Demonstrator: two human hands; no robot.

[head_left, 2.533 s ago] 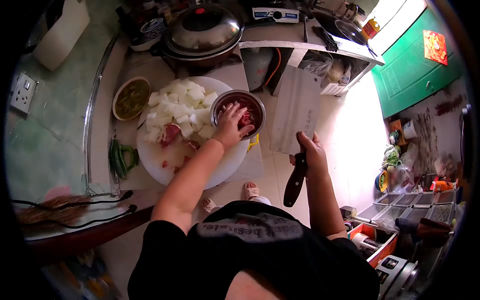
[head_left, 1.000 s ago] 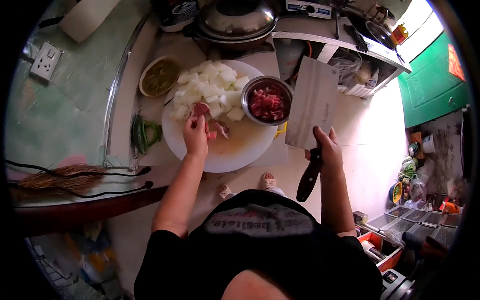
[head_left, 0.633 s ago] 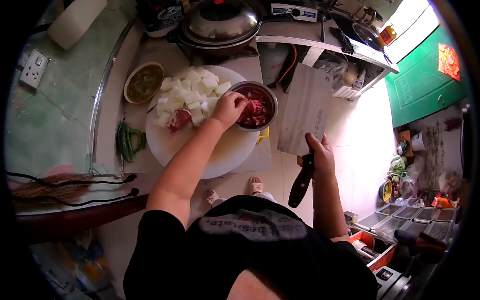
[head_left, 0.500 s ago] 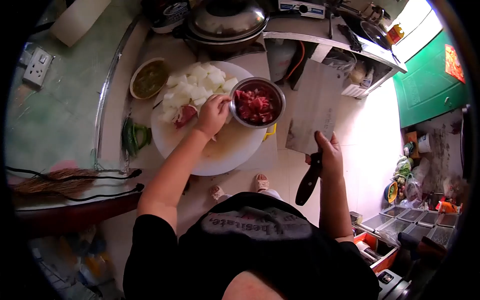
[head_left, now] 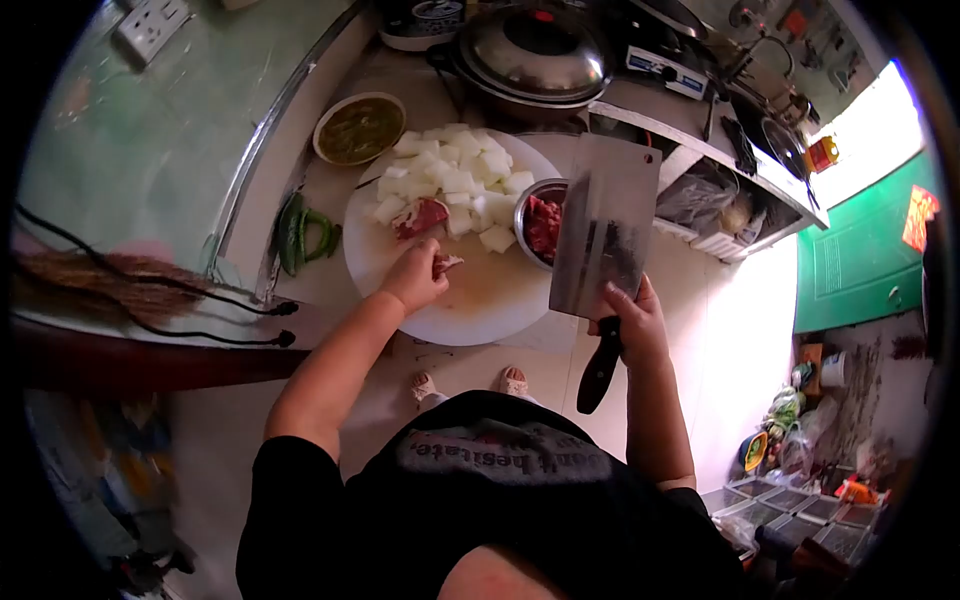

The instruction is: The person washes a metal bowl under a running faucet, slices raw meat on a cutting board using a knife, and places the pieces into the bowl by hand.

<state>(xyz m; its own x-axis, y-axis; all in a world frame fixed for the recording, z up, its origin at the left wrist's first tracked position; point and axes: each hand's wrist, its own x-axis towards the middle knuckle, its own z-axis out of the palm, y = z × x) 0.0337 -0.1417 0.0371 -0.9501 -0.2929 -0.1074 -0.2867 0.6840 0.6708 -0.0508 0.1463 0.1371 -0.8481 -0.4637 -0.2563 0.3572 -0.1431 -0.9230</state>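
Observation:
My right hand (head_left: 635, 320) grips a cleaver (head_left: 605, 220) by its black handle, blade raised and held to the right of the round white cutting board (head_left: 470, 305). The blade covers part of a metal bowl (head_left: 521, 228) of chopped red meat (head_left: 543, 228). Over the near left part of the board, my left hand (head_left: 415, 277) is closed around a small piece of meat (head_left: 447, 264). Just beyond those fingers lies a larger chunk of red meat (head_left: 421, 217). White vegetable chunks (head_left: 450, 170) are heaped on the far side of the board.
Green peppers (head_left: 305, 235) lie left of the board, and a bowl of greenish food (head_left: 360, 130) stands behind them. A lidded wok (head_left: 535, 60) is at the back, beside a stove (head_left: 665, 72). A straw broom (head_left: 130, 280) and black cords are at the left.
My left hand has left the metal bowl's rim and moved back over the board, now with a meat piece in it. The cleaver has swung left, in front of the bowl. The view has shifted.

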